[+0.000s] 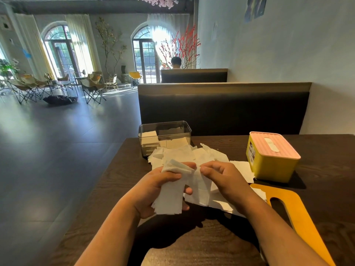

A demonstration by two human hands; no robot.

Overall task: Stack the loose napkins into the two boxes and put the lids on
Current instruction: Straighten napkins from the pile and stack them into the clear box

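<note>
My left hand (153, 187) grips a bunch of white napkins (170, 196), held upright above the table. My right hand (222, 177) pinches the edge of a napkin from the loose pile of napkins (184, 153) spread across the dark wooden table (192, 246). Behind the pile stands a clear box (165, 139) with no lid and some napkins inside. To the right sits a yellow box (272, 166) with its pink slotted lid (273, 144) on. A flat yellow lid (299, 215) with an oval slot lies on the table by my right forearm.
A dark padded booth bench (222, 106) runs across behind the table, and a pale wall is on the right. The table's left edge drops to an open grey floor with folding chairs (92, 87) far off. A person sits in the booth beyond.
</note>
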